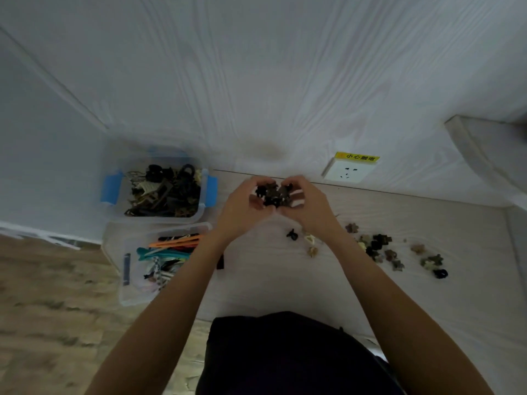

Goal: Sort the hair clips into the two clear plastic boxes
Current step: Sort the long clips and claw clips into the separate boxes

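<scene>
The person's left hand [242,206] and right hand [306,205] were cupped together over the pale table [271,280], fingers curled inward, holding between them a heap of small dark claw clips [273,193] — black and brown ones, bunched against both palms. At about nine o'clock from the hands stood the blue-latched clear box [155,189], already filled with dark and tan claw clips. Just below it, toward seven o'clock, sat the second clear box [142,269], holding long flat clips in orange, teal and other colours. Out at four o'clock, more loose clips [379,246] lay scattered on the table — a few just beside the right wrist, the rest well apart. A wall socket [349,171] showed at two o'clock.
</scene>
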Demonstrator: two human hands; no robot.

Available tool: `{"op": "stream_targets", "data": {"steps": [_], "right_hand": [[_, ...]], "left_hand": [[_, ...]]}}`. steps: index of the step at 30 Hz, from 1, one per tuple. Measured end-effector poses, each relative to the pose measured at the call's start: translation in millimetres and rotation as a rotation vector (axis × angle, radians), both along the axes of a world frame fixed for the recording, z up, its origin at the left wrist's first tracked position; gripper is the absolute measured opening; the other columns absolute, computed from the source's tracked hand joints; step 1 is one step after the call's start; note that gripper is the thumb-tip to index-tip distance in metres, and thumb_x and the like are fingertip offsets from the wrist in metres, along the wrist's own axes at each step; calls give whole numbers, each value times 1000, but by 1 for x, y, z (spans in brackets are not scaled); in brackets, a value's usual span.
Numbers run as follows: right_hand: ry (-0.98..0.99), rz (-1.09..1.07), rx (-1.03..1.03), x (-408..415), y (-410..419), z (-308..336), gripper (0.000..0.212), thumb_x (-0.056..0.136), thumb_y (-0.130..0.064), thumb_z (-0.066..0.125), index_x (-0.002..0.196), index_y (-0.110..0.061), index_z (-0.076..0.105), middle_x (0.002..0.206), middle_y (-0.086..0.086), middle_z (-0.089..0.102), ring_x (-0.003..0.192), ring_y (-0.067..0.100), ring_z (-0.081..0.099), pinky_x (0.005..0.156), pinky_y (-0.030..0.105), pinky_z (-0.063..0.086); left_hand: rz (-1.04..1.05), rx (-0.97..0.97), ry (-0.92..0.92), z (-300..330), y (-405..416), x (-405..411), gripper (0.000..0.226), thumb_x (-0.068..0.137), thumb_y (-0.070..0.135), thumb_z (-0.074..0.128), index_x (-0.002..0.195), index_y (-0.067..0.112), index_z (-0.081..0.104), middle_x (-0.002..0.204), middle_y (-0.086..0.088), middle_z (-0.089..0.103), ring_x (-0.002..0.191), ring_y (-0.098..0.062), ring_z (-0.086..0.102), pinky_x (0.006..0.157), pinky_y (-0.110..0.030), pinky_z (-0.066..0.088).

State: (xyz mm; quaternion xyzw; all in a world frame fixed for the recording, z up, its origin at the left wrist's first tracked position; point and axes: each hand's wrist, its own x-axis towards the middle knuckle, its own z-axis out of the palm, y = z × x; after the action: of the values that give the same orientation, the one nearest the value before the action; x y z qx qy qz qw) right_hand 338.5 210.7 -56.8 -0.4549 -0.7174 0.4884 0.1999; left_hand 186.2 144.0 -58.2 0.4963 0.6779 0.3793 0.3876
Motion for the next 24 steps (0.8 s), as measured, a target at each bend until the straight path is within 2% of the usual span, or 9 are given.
{"op": "stream_targets", "data": {"steps": [2, 5, 8, 10, 12, 14, 16, 20, 24], "right_hand": [[107, 53, 6, -26, -5, 18, 45, 68, -5, 76, 104, -17, 54, 102, 0, 59, 87, 13, 59, 74, 23, 53], [183, 162, 10, -76, -11, 32, 45, 69, -4, 77, 107, -10, 54, 103, 3, 58, 88, 16, 59, 73, 25, 53], [163, 273, -23, -125, -15, 34, 47, 68, -4, 78, 109, -8, 54, 102, 4, 59, 86, 18, 60, 72, 25, 52], [111, 336, -9, -151, -17, 30, 49, 67, -4, 79, 110, -7, 55, 105, 10, 62, 91, 21, 60, 80, 31, 50], [50, 387, 39, -173, -19, 26, 48, 68, -3, 77, 112, -6, 57, 113, 13, 62, 100, 24, 57, 89, 33, 45], [-11, 443, 128, -188, -20, 24, 45, 74, -1, 71, 117, -5, 58, 118, 14, 62, 109, 26, 55, 92, 28, 39], [-76, 480, 211, -196, -19, 21, 43, 80, 1, 62, 121, -7, 59, 121, 15, 62, 112, 28, 54, 90, 23, 35], [-149, 474, 272, -192, -18, 21, 43, 83, 2, 54, 125, -10, 57, 121, 18, 59, 112, 29, 53, 87, 25, 37], [-72, 338, 389, -149, -22, 29, 32, 84, -1, 54, 114, -8, 62, 116, 15, 58, 105, 29, 55, 91, 31, 42]], "left_hand": [[62, 76, 1, 19, -13, -22, 49, 76, 2, 70, 114, 26, 52, 113, 13, 53, 73, 5, 58, 71, -10, 49], [188, 159, 40, 37, -36, -63, 50, 76, 0, 70, 113, 28, 51, 112, 12, 55, 76, 5, 57, 72, -9, 47], [301, 132, 57, 40, -56, -104, 48, 77, 3, 71, 112, 31, 50, 105, 18, 56, 76, 9, 57, 72, -8, 47], [344, 97, 115, 36, -65, -125, 45, 78, 6, 71, 113, 25, 51, 100, 17, 56, 75, 10, 56, 69, -6, 45], [388, 42, 245, 32, -74, -143, 41, 78, 9, 72, 114, 18, 55, 101, 7, 59, 75, -1, 58, 66, -4, 43], [428, -31, 401, 28, -81, -157, 38, 77, 14, 72, 113, 16, 58, 106, -3, 62, 81, -20, 61, 71, -18, 47], [409, -137, 538, 26, -84, -167, 36, 79, 21, 69, 113, 20, 60, 111, -7, 63, 94, -28, 62, 78, -33, 47], [348, -194, 680, 27, -79, -164, 30, 85, 33, 64, 113, 23, 64, 118, -3, 62, 102, -26, 60, 78, -32, 46], [360, 33, 728, 29, -61, -136, 31, 89, 40, 51, 109, 20, 64, 103, -4, 68, 89, -26, 64, 72, -34, 49]]}}
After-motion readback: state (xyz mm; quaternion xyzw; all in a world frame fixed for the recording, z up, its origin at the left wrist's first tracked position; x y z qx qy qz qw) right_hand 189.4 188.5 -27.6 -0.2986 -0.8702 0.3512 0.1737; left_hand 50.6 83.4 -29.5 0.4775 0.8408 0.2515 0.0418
